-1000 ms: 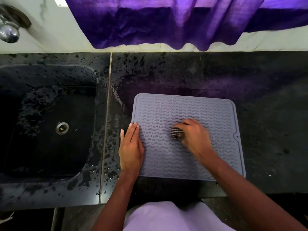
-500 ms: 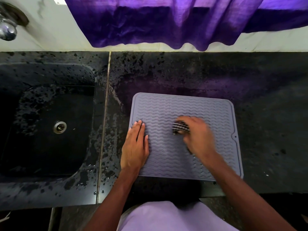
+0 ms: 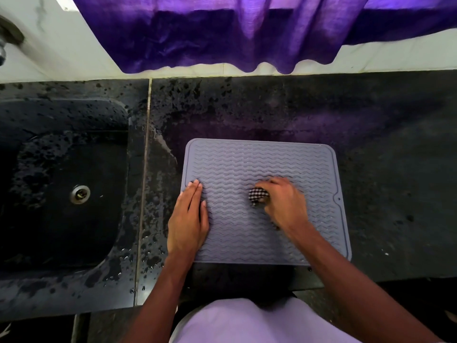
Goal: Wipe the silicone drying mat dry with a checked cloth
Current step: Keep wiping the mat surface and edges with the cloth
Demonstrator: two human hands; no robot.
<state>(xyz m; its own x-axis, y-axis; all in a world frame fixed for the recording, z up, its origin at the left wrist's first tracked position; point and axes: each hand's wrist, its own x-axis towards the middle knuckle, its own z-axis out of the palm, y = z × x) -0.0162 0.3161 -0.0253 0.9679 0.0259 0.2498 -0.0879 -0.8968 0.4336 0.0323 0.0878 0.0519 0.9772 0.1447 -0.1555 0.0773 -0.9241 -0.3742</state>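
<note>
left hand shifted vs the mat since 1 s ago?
Yes. The left hand slid right, further onto the mat; it straddled the mat's left edge before.

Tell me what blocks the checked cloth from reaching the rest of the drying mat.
The right hand grips the bunched checked cloth near the middle of the mat. Only the left hand, lying flat on the mat's left edge, covers a strip to be wiped; nothing else visible lies on the mat.
</note>
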